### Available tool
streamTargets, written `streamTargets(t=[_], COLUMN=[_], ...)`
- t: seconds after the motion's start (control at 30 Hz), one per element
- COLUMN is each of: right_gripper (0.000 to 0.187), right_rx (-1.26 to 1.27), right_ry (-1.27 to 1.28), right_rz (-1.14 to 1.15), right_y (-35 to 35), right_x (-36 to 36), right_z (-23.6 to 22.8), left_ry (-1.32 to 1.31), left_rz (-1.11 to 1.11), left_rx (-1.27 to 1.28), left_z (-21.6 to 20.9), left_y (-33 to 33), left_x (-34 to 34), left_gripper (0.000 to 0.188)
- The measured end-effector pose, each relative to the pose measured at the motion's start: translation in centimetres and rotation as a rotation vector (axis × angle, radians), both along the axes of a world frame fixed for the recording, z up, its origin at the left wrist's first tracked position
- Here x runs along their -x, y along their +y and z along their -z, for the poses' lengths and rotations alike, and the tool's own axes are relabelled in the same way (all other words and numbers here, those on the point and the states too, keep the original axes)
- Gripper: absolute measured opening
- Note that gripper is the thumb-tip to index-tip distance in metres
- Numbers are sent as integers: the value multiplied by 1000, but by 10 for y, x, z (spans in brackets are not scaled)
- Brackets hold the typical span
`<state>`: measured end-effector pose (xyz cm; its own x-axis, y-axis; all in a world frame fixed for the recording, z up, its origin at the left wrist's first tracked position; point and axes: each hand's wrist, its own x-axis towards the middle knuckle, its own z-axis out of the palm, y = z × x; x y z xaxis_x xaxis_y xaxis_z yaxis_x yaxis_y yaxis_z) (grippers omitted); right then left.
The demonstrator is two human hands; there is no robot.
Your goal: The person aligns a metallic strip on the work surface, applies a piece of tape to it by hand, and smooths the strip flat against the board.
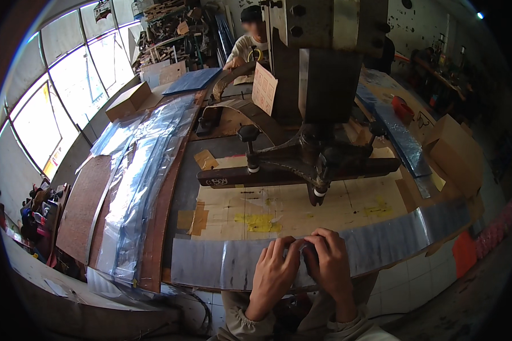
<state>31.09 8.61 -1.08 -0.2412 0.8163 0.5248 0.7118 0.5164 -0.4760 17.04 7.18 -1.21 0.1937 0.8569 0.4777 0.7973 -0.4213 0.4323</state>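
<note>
My left hand (pixel 275 271) and my right hand (pixel 329 260) meet over a long, glossy grey-blue plastic strip (pixel 381 241) along the table's near edge. Fingers and thumbs on both hands are curled in, tips close together. Whatever they pinch, if anything, is too small to make out; it may be thin film. Just beyond lies a cardboard-covered bed (pixel 301 209) with yellow tape patches (pixel 257 222). Over that bed hangs the dark metal bar (pixel 347 169) of a press, carried by a bolted bracket (pixel 313 142).
Clear bluish plastic sheets (pixel 139 187) cover the left side table. More sheets (pixel 401 133) and an open cardboard box (pixel 452 148) are at right, near a red container (pixel 402 108). Behind the press column (pixel 330 85) is another person (pixel 250 42). A cardboard box (pixel 128 101) stands back left.
</note>
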Motion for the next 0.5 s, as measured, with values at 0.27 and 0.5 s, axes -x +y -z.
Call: streamTargets(t=[0.27,0.5], right_gripper=[25,24], right_rx=[6,-4], right_ry=[6,3], right_rz=[-8,6], right_y=[1,-1], right_x=[-1,0], right_z=[4,1], left_ry=[-88,-84], left_rz=[3,-1], left_rx=[26,50], left_z=[1,-3], left_y=[-1,-4], left_x=[-1,0], left_gripper=[31,30])
